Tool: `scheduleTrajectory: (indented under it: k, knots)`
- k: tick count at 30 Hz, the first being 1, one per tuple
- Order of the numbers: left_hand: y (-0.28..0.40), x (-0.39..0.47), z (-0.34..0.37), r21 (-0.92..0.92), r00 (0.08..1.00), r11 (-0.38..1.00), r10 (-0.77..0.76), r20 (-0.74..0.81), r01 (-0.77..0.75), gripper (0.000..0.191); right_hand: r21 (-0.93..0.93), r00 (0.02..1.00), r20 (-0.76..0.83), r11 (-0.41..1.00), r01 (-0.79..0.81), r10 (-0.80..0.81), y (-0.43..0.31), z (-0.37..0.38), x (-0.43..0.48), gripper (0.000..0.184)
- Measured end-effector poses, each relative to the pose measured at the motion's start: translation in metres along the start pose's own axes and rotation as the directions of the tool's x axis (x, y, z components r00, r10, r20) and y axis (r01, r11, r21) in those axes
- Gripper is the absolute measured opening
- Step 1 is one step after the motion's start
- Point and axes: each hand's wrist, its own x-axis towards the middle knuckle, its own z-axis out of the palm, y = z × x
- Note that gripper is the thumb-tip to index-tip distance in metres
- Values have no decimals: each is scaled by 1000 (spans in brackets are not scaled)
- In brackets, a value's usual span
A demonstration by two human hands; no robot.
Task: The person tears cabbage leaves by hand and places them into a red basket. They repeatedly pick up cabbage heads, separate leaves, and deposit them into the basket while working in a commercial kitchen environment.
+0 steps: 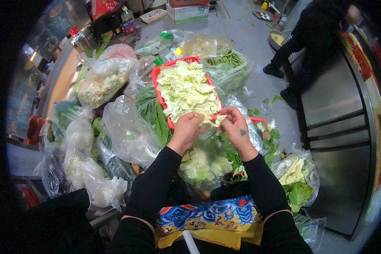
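A red plastic basket [163, 98] piled with torn pale cabbage leaves [187, 89] lies before me. At its near edge my left hand [190, 128] pinches a small piece of leaf between thumb and fingers. Close on its right, my right hand [235, 128] grips another pale piece of cabbage leaf [220, 120]. Beneath both hands is a clear plastic bag [206, 165] holding more cabbage. Green leafy vegetables in plastic [150, 109] lie to the left of the basket, and a bag of green beans [228, 60] is beyond it to the right.
Bags of netted vegetables [104, 79] crowd the left side. A bag of cabbage leaves [297, 177] sits at the lower right. A person in dark clothes [314, 41] stands beside a steel cabinet [339, 104]. Cardboard boxes [188, 13] and a plastic bottle [128, 20] are at the back.
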Motion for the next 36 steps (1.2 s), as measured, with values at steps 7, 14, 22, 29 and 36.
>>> scheduleTrajectory:
  k: [7, 14, 22, 29, 36]
  knots:
    - [-9, 3, 2, 260, 982, 950, 187, -31, -173, 14, -464, 993, 77, 878, 118, -93, 14, 1, 0, 16]
    - [-9, 4, -2, 184, 988, 972, 134, 74, -145, 12, -204, 997, 17, 976, -73, 78, 20, -6, 4, 20]
    - [-8, 6, -12, 415, 987, 902, 62, 148, -118, 13, -88, 955, 167, 968, -233, 245, 18, -11, 11, 25]
    - [-5, 11, -17, 227, 990, 968, -123, 74, 104, 12, 336, 892, 235, 829, -446, 385, 46, -17, 26, 25]
    - [2, 25, -33, -191, 974, 975, 72, -215, -115, 25, 204, 963, -50, 946, -251, 267, 50, 30, 104, 42]
